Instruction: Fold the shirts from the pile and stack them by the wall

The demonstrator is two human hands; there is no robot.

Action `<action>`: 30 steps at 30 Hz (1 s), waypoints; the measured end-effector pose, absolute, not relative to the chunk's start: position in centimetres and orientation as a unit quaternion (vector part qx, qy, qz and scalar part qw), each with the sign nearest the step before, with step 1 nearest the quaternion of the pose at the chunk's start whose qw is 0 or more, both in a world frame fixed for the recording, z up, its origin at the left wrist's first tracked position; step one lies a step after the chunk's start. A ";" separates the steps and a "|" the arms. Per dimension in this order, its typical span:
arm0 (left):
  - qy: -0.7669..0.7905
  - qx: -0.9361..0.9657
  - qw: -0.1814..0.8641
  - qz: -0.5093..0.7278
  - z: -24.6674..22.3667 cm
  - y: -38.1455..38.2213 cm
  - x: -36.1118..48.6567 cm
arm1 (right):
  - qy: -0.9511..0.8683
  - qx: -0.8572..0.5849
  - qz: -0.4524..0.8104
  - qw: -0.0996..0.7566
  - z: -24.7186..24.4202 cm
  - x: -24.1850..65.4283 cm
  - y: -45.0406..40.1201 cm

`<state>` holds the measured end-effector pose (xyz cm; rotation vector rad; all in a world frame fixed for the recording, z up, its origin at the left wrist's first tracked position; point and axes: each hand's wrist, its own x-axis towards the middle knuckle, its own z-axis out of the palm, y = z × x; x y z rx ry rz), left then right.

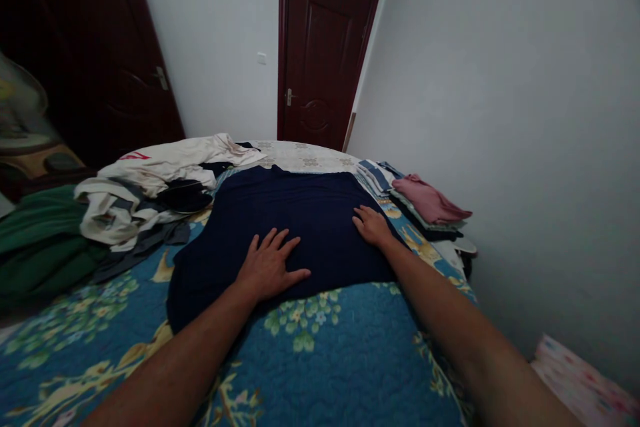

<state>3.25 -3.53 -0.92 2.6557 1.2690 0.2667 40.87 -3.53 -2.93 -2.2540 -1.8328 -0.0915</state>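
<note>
A dark navy garment (310, 213) lies spread out on the blue floral bed cover (350, 353). My left hand (270, 265) rests on its near part, palm down, with the fingers spread. On the garment's right side lies my right hand (371, 223), its fingers apart and extended toward the middle of the cloth. Neither hand grips anything.
Loose clothes are heaped at the left: a white garment (170, 157), a dark cap-like item (185, 196) and green cloth (47, 240). Folded clothes with a pink one (431, 200) on top sit by the right wall, beside a striped folded piece (375, 175).
</note>
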 end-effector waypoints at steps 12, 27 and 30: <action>0.533 0.842 0.047 0.072 -1.4 -1.3 -0.2 | -0.620 -0.770 -0.095 0.118 -4.7 44.9 -11.8; 0.600 0.789 -0.069 0.118 0.1 0.1 -4.8 | -0.638 -0.724 -0.178 0.194 -3.6 39.6 -10.7; 0.506 0.856 -0.032 0.102 0.7 -2.7 -1.9 | -0.683 -0.680 -0.127 0.235 -2.7 33.2 -9.4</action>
